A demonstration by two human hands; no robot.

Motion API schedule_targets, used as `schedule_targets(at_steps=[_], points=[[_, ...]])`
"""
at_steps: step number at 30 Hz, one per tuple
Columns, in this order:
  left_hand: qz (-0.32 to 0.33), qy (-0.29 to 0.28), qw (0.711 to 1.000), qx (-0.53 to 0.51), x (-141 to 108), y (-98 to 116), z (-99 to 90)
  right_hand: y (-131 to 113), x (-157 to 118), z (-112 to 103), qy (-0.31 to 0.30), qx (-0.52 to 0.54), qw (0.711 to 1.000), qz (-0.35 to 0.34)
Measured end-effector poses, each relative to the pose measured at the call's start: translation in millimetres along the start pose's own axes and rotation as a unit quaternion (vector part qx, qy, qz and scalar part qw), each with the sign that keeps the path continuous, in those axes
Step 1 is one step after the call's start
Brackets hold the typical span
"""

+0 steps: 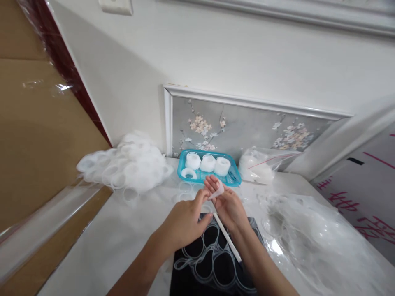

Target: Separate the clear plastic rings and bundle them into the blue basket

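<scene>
My left hand reaches in from the lower left, thumb apart from the index finger. Its fingertips meet the edge of a small translucent white plastic piece. That piece rests against my right hand, which is turned palm up with its fingers curled around it. A slim white stick lies slanted beside my right wrist; whether that hand touches it I cannot tell. Below both hands is a black board bearing a clear plastic sheet with round cut-outs.
A blue tray with stacks of white rings stands against the wall. To its left is a heap of white rings; to its right, a zip bag. Clear plastic scraps cover the right side. Cardboard stands left.
</scene>
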State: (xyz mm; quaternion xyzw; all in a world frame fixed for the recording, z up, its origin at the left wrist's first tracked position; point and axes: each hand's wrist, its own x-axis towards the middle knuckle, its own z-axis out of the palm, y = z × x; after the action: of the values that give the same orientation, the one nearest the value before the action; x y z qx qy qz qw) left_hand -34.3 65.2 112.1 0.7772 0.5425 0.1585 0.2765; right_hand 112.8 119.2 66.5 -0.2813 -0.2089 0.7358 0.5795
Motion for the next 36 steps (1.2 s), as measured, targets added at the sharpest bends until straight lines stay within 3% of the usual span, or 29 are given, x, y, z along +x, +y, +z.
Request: schedule_targets(at_steps=[3, 6, 8, 11, 13, 16, 18, 20, 22, 25, 32, 36], points=[[-0.025, 0.01, 0.999, -0.017, -2.3, -1.6, -3.8, -8.1, 31.3, 12.4, -0.013, -0.021, 0.997, -0.068], [-0.044, -0.055, 0.998, -0.001, -7.3, -3.5, -8.5, -21.2, 73.6, 13.1, 0.025, -0.058, 0.985, -0.161], [-0.069, -0.102, 0.992, 0.04, -10.2, -5.8, -11.9, -28.2, 100.6, 6.6, 0.035, -0.128, 0.971, -0.199], [-0.101, -0.132, 0.982, 0.09, -12.3, -11.2, -17.9, -30.7, 129.4, -5.9, 0.004, -0.308, 0.933, -0.185], [-0.113, -0.132, 0.98, 0.099, -12.7, -15.5, -22.3, -27.2, 139.3, -10.1, -0.042, -0.446, 0.882, -0.148], [-0.13, -0.118, 0.979, 0.107, -12.9, -21.8, -27.8, -17.6, 144.1, -5.6, -0.148, -0.628, 0.756, -0.105], [-0.134, -0.106, 0.979, 0.109, -13.1, -25.4, -29.6, -10.2, 145.0, 3.3, -0.217, -0.707, 0.666, -0.096], [-0.13, -0.095, 0.981, 0.106, -13.4, -28.6, -29.6, -2.6, 146.2, 13.7, -0.253, -0.744, 0.612, -0.089], [-0.126, -0.083, 0.983, 0.108, -13.7, -31.2, -28.5, 4.5, 147.7, 23.0, -0.254, -0.755, 0.598, -0.086], [-0.121, -0.061, 0.985, 0.108, -14.6, -33.7, -27.0, 12.8, 149.2, 31.9, -0.246, -0.753, 0.604, -0.088], [-0.14, -0.041, 0.987, 0.068, -15.8, -35.3, -30.2, 21.4, 154.9, 35.7, -0.24, -0.761, 0.597, -0.08], [-0.127, -0.039, 0.988, 0.083, -15.4, -38.3, -29.2, 23.1, 160.7, 36.5, -0.253, -0.789, 0.557, -0.051]])
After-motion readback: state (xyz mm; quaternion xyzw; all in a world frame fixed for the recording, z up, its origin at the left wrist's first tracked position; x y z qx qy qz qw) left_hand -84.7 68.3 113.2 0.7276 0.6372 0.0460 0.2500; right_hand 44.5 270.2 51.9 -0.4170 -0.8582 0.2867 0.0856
